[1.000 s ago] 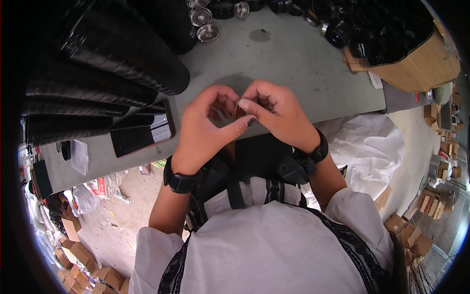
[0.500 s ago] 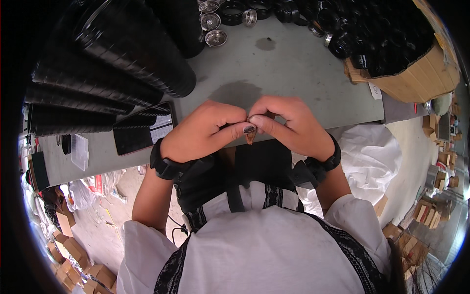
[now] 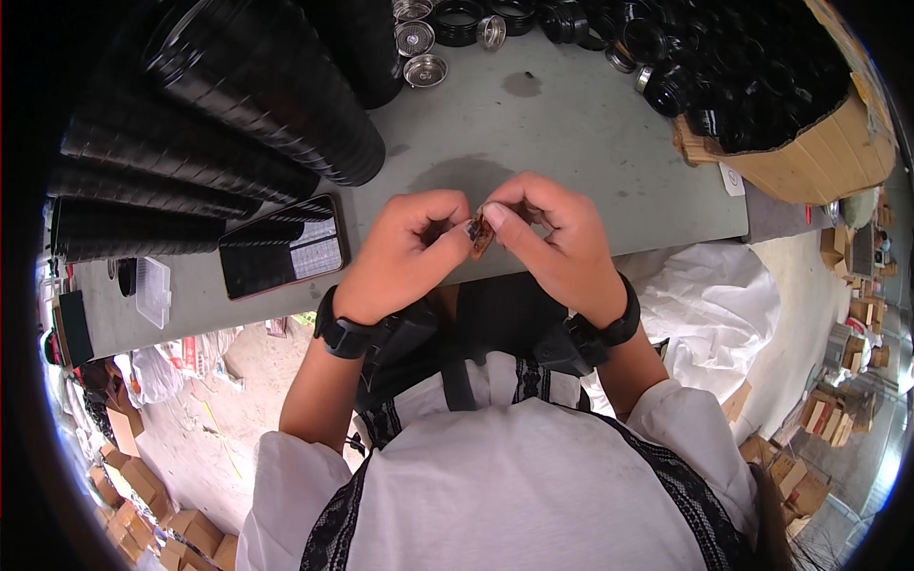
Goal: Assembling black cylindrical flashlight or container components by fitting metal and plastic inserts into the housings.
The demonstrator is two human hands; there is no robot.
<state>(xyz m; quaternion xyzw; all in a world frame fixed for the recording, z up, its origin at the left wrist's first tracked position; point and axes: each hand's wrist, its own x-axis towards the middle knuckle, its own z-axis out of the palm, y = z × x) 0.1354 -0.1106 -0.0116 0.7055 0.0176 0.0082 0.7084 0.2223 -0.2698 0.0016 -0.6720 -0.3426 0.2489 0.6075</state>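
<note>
Just above the table's near edge, my left hand and my right hand meet, pinching a small brown, crinkled piece with dark patches. Thumbs and forefingers close on it from both sides, and its exact kind is too small to tell. The other fingers of each hand are curled in. To the left of my left hand a phone with a dark, reflecting screen lies on the grey table. A black band circles each of my wrists.
Tall stacks of black round parts lean over the table's left side. Metal strainer-like cups and black rings sit at the back. A cardboard box heaped with black parts stands far right. A clear plastic case lies near left.
My hands have tilted and drawn slightly apart at the fingertips, so more of the brown piece shows. The left hand shifted a little right, and the forearms moved inward.
</note>
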